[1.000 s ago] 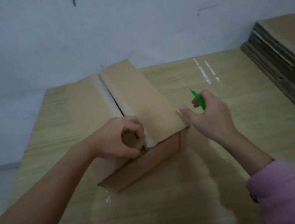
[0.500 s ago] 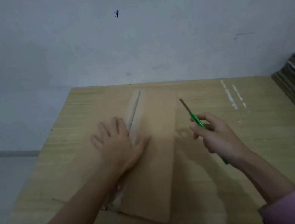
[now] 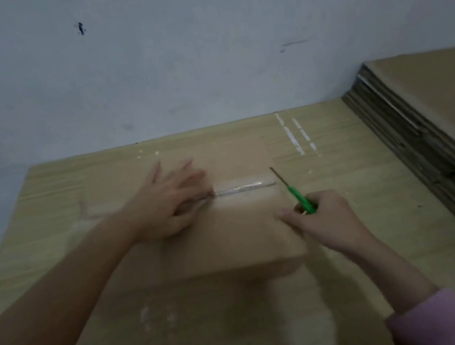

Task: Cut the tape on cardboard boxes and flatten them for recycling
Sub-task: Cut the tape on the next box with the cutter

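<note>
A cardboard box point(image 3: 230, 232) sits on the wooden bench point(image 3: 363, 209), roughly in the middle of it and a little way in from the pale wall point(image 3: 199, 55) behind. Its top faces up, and a strip of clear tape point(image 3: 244, 189) runs left to right along the seam between the two top flaps. The left hand point(image 3: 171, 203) lies flat on the top of the box with its fingers straight and spread, pressing down over the left part of the taped seam, so that the tape shows only to the right of the fingertips. The right hand point(image 3: 325, 219) is at the right edge of the box, near its front corner, with its fingers curled round the green handle of a cutter point(image 3: 295, 192). The thin blade of the cutter points up and away from the person, and its tip lies just beside the right end of the tape; whether it touches the tape is not clear. Both forearms are bare, with pink sleeves point(image 3: 429, 325) pushed back at the lower corners of the view. On the right side of the bench, well apart from the box, lies a tall stack of flattened cardboard point(image 3: 424, 122), set against the wall. White smears point(image 3: 296, 139) mark the bench surface behind the box.
</note>
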`<action>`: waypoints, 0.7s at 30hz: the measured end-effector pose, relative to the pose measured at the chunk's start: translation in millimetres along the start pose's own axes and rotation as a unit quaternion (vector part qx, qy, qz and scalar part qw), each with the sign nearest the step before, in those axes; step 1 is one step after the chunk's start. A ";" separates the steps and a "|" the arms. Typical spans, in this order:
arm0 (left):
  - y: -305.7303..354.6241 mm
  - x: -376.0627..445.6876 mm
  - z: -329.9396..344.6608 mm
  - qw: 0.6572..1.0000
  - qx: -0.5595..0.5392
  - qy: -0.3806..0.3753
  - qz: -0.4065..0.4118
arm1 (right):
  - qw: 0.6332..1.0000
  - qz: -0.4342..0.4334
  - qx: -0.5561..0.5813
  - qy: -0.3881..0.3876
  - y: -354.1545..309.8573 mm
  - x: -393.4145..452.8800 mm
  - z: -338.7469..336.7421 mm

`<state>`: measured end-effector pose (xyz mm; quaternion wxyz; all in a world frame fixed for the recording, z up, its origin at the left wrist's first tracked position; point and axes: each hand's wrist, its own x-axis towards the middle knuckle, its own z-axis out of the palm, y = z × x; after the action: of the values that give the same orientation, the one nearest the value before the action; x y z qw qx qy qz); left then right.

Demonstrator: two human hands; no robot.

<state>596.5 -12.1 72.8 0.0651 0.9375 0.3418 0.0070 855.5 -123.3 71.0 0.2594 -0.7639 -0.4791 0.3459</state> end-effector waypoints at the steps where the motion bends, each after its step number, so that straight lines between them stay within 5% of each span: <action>1: 5.4 5.6 -2.7 0.997 0.041 0.058 0.005 | 0.997 0.005 0.061 -0.036 0.4 -10.4 9.0; 4: 41.4 5.1 7.0 0.984 -0.019 0.171 -0.043 | 0.968 -0.007 0.223 -0.118 -5.7 -34.9 37.1; 9: 94.5 -20.8 41.8 0.939 -0.156 0.258 -0.164 | 0.959 -0.026 0.279 0.038 -1.0 -16.3 50.3; 14: 98.5 -25.0 45.3 0.932 -0.143 0.258 -0.213 | 0.970 -0.075 0.226 0.049 2.1 3.4 65.2; 21: 82.3 -36.7 47.2 0.956 -0.137 0.220 -0.141 | 0.968 -0.098 0.225 0.050 16.9 -3.4 67.2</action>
<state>623.7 -103.6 37.5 0.1163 0.8373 0.4717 0.2508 811.6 -128.9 17.6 0.4810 -0.6514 -0.4479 0.3791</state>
